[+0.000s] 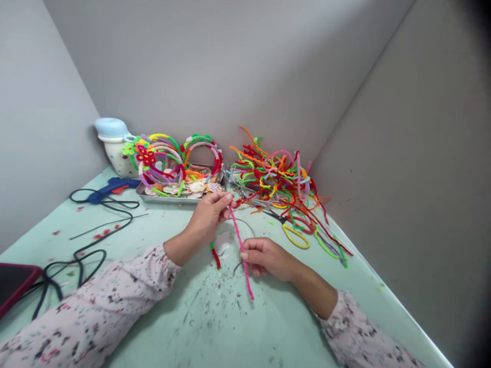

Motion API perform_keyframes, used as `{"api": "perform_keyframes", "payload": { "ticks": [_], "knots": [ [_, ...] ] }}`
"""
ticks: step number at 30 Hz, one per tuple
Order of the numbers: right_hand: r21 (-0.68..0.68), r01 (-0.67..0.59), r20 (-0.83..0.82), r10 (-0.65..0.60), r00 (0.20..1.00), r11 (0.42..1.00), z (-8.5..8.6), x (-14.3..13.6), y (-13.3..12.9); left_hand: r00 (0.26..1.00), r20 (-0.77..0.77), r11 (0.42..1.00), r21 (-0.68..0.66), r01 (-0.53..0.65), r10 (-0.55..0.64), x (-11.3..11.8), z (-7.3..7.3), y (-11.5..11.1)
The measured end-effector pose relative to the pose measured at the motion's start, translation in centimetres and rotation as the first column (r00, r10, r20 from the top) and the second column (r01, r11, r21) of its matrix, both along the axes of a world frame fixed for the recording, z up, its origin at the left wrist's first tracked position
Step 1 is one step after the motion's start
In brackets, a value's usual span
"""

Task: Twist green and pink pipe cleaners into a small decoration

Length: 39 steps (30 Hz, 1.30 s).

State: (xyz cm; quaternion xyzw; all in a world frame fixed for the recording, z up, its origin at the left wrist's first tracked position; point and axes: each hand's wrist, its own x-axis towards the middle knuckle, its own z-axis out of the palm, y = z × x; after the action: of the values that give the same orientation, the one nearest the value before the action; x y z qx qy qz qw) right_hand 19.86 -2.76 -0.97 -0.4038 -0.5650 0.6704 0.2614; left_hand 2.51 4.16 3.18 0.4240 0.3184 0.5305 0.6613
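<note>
A pink pipe cleaner [238,232] is stretched between my two hands above the table. My left hand [212,212] pinches its upper end, close to the tray's front edge. Lower down, my right hand [267,259] grips the same strand between thumb and fingers, and its loose tail hangs out below toward me. Under my left hand a short red and green pipe cleaner piece [216,257] lies on the table. A small pale scrap [222,244] sits beside it. Part of a thin grey wire loop shows behind the pink strand.
A metal tray [169,199] holds shells and several pipe-cleaner rings [163,161]. To its right lies a tangled pipe-cleaner heap [276,176], with scissors [294,236] in front. At left are a blue glue gun [111,189], its black cord, a white cup [117,151] and a red-edged device [17,286].
</note>
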Motion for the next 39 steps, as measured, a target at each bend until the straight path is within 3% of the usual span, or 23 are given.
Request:
{"api": "perform_keyframes", "payload": {
  "ticks": [6,14,16,18,21,24,27,31,39],
  "knots": [
    [0.022,-0.034,0.045,0.033,0.998,0.999,0.4,-0.1,-0.1,0.997,0.074,0.999,-0.034,0.001,0.002,-0.4,0.3,0.1],
    [-0.013,-0.054,-0.055,0.053,0.997,0.998,0.0,0.2,-0.2,0.992,0.128,0.970,-0.241,0.030,0.001,-0.5,-0.2,0.7],
    [-0.004,0.018,-0.111,-0.019,0.994,1.000,0.0,0.2,-0.1,0.995,0.098,0.971,-0.233,0.051,-0.029,-0.3,-0.3,0.4],
    [0.012,0.193,-0.191,-0.187,0.964,0.981,0.0,0.2,0.2,0.993,0.039,0.969,-0.218,0.113,-0.107,0.0,-0.4,-0.1],
    [0.017,0.497,-0.329,-0.464,0.822,0.868,-0.1,0.4,1.0,0.967,-0.088,0.951,-0.219,0.216,-0.240,0.5,-0.6,-1.2],
    [-0.002,0.653,-0.398,-0.600,0.694,0.757,-0.2,0.7,1.7,0.885,-0.191,0.899,-0.206,0.387,-0.425,0.9,-0.9,-2.2],
    [-0.017,0.690,-0.414,-0.634,0.654,0.723,-0.2,0.8,2.0,0.814,-0.259,0.852,-0.221,0.474,-0.520,0.9,-1.1,-2.8],
    [-0.031,0.683,-0.429,-0.627,0.651,0.730,0.0,0.6,1.9,0.774,-0.284,0.824,-0.208,0.527,-0.566,1.0,-1.2,-3.2],
    [-0.152,0.681,-0.503,-0.649,0.571,0.717,0.3,0.3,1.9,0.796,-0.430,0.891,-0.048,0.452,-0.426,1.7,-2.3,-3.2]
  ]
}}
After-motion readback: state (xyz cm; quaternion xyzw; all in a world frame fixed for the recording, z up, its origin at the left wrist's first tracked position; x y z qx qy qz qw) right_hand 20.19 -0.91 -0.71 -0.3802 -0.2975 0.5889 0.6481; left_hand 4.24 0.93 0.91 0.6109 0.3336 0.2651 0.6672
